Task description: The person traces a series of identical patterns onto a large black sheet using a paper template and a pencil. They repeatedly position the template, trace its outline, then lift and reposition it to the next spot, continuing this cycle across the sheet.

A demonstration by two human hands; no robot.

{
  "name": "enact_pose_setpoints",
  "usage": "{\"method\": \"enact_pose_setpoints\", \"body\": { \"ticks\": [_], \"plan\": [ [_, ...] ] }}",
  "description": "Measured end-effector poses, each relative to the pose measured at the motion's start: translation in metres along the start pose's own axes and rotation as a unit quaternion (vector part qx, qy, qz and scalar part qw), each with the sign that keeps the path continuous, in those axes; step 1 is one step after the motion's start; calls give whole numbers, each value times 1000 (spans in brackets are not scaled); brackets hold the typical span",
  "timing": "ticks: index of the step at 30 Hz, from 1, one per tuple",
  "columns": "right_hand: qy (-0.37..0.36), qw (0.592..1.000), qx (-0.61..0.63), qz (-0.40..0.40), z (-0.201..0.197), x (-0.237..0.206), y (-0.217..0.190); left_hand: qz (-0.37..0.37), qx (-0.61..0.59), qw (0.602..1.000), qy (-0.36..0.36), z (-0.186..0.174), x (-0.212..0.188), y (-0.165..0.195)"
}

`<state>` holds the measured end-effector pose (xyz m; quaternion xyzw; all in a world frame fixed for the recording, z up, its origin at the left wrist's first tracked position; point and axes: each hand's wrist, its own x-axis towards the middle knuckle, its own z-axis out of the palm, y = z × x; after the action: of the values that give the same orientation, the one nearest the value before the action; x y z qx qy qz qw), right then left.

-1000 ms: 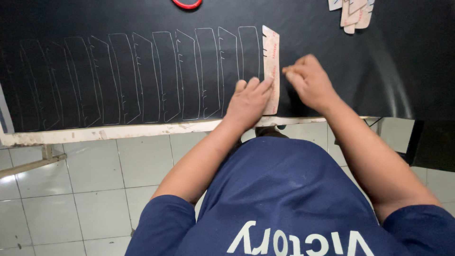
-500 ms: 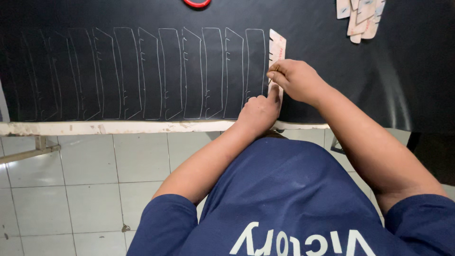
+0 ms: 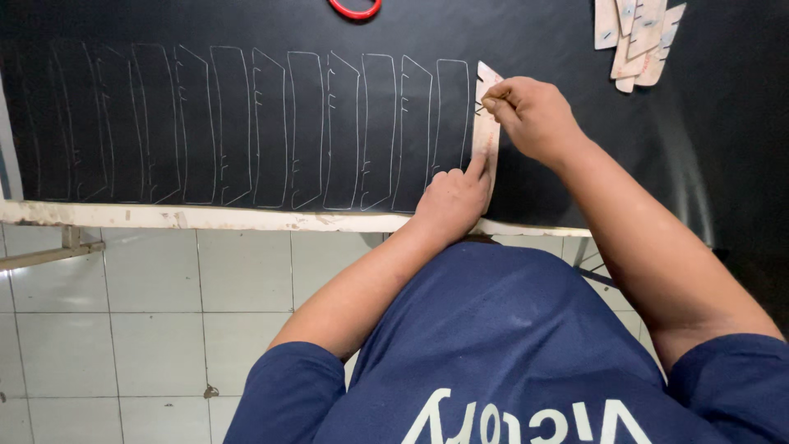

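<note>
- Left hand (image 3: 452, 200) is pressing flat, fingers together, on the long pale cardboard template (image 3: 486, 131) lying on black sheet material (image 3: 246, 25).
- Right hand (image 3: 532, 117) is pinching a thin marking tool (image 3: 482, 104) against the template's edge.

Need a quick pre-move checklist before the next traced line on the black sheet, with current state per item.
1. Left hand pins the lower end of the template: ok.
2. Right hand holds a thin marking tool at the template's upper edge: ok.
3. Template lies flat on the black sheet: cannot tell.
4. Template clear of the last outline: ok.
5. Bare sheet right of the template: ok.
</note>
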<state>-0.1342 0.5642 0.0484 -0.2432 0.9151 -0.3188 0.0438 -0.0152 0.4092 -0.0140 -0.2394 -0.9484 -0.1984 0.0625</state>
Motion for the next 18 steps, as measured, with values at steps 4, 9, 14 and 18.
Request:
{"method": "enact_pose_setpoints", "body": {
  "ticks": [4,9,14,18],
  "plan": [
    [26,999,3,-19,6,3,4,0,-1,1000,-7,-6,-1,0],
    [36,997,-51,-41,6,8,9,10,16,1000,8,-14,-1,1],
    [9,999,32,-1,6,12,12,21,18,999,-33,-17,-3,-1],
    [81,994,-41,-69,11,20,17,36,54,997,41,-14,-4,-2]
  ]
}}
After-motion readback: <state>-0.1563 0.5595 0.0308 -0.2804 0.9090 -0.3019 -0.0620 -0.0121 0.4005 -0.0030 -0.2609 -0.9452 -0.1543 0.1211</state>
